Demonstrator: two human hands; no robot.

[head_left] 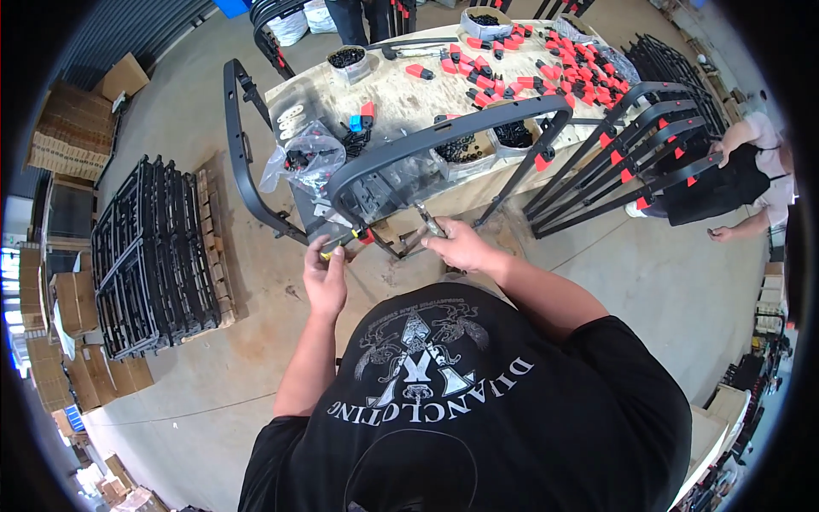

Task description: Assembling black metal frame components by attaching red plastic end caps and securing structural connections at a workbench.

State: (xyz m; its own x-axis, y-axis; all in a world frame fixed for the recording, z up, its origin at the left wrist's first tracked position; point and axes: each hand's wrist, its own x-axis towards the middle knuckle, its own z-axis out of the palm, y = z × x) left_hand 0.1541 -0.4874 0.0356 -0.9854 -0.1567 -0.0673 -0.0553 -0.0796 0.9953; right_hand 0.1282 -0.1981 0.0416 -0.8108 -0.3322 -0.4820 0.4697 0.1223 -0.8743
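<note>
Before me stands a black U-shaped tube frame [439, 134], its curved top up against the table's near side. A red-and-black clip [365, 235] sits on its lower left leg. My left hand [322, 277] is beside that clip, its fingers closed on a small yellow-and-dark piece [329, 254] whose kind I cannot make out. My right hand [467, 247] grips a slim metal hand tool [432, 224], tilted with its tip up and to the left. The exact kind of tool does not show. Another black frame [235, 141] leans at the table's left end.
The wooden table [384, 94] carries red-and-black clips [589, 72], boxes of small black parts [465, 154] and a clear plastic bag [311, 154]. More frames [648, 145] stand at right, near a co-worker's hand [732, 141]. Stacked black frames [153, 256] lie on a pallet at left.
</note>
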